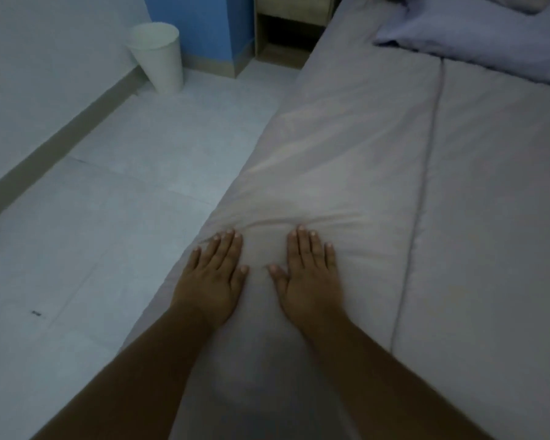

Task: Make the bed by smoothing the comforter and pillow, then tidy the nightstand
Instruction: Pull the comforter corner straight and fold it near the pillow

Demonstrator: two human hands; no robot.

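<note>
A pale grey comforter [394, 160] covers the bed and fills the right half of the view. My left hand [211, 277] and my right hand [308, 274] lie flat on it, palms down and side by side near the bed's left edge, fingers spread and holding nothing. A small ridge of wrinkles bunches just ahead of the fingertips. A bluish pillow [477, 36] lies at the head of the bed, top right. The wooden nightstand [283, 33] stands beyond the bed's far left corner, and only its lower part with an open shelf shows.
A white waste bin [158, 55] stands on the light tiled floor [108, 201] by the wall, left of the nightstand. A blue wall panel [200, 23] rises behind it. A long seam [426, 154] runs down the comforter.
</note>
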